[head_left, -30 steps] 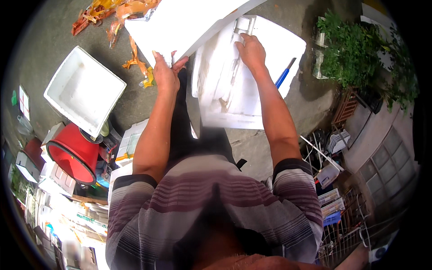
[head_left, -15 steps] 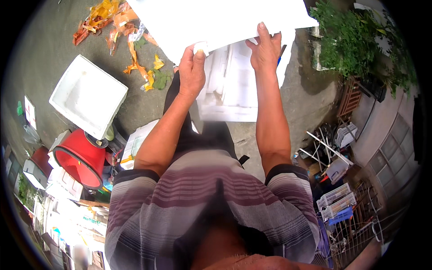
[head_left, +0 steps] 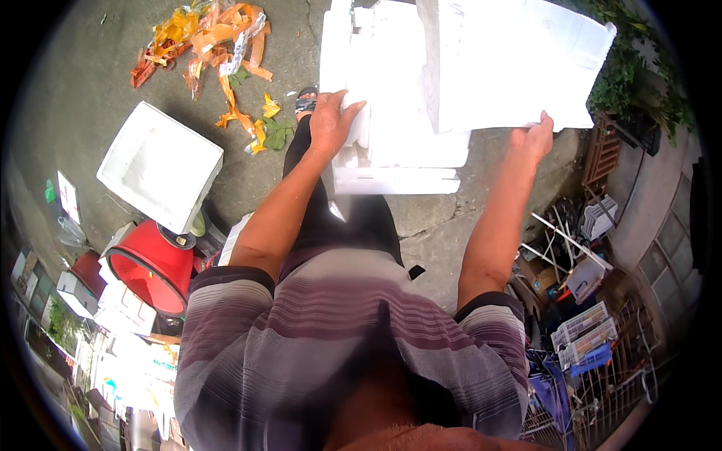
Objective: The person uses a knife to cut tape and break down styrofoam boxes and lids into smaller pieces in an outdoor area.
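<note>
My right hand (head_left: pixel 532 140) is closed on the near edge of a white foam box (head_left: pixel 519 64), its thumb on top and its other fingers mostly hidden. The box is tilted at the upper right, over the right side of a pile of white foam pieces (head_left: pixel 410 90). On the left edge of that pile lies my left hand (head_left: pixel 331 126), thumb and fingers apart, touching the foam. Below it, a foam piece with a thick rim (head_left: pixel 398 182) forms the near end of the pile, just in front of my legs.
At left, an open white foam box (head_left: pixel 162 165) stands beside a tipped red bucket (head_left: pixel 154 270). Torn orange and yellow tape (head_left: pixel 226 45) litters the concrete floor at the upper left. Leafy plants (head_left: pixel 639 71), a wire cart (head_left: pixel 594 398) and assorted clutter line the right.
My left hand has let go of the large white foam piece and moved down onto the pile. My right hand has swung that piece to the right, uncovering more of the pile.
</note>
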Motion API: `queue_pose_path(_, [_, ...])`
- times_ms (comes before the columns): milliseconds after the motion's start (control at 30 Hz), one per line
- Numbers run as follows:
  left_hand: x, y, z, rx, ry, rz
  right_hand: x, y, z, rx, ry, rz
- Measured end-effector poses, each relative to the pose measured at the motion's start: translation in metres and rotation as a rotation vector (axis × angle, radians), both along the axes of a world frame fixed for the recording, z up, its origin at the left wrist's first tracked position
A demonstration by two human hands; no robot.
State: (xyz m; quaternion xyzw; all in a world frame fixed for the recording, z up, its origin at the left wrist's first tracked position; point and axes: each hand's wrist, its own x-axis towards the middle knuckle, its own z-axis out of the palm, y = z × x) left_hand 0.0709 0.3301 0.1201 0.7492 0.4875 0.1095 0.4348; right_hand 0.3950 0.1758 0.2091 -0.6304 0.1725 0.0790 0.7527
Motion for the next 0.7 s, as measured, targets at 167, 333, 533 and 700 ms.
queue_pose_path(167, [0.01, -0.015, -0.016, 0.143, 0.234, -0.067, -0.018, -0.082, 0.011, 0.006, 0.07, -0.143])
queue_pose_path(333, [0.001, -0.015, -0.02, 0.024, 0.249, -0.103, -0.046, -0.128, 0.007, -0.016, 0.161, -0.223])
queue_pose_path(533, [-0.003, -0.026, -0.021, 0.014, 0.258, -0.064, -0.063, -0.142, 0.003, -0.017, 0.209, -0.243])
queue_pose_path(700, [0.002, -0.02, -0.032, 0.046, 0.144, -0.053, -0.071, -0.145, 0.005, -0.03, 0.225, -0.251])
